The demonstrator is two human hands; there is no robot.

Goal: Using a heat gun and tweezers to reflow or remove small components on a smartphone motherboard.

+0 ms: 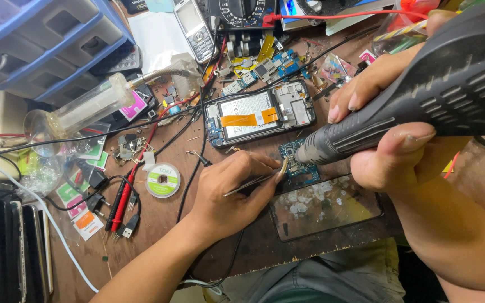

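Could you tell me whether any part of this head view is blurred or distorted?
Head view: the circuit board, tweezers and left hand are sharp and evenly lit; the hot-air tool in the right hand looms large and slightly soft near the lens; the edges bend, wide-angle.

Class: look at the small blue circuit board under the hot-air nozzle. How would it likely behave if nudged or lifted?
The blue circuit board looks thin and small, so probably light and easily slid. It appears stiff, not floppy. Its exposed parts suggest fragility; the left hand steadies it with tweezers.

Place: phone repair workshop
Evidence: opened phone (260, 116) at frame centre, multimeter (242, 12) at top, circuit board (297, 164), cluttered wooden counter (158, 224)
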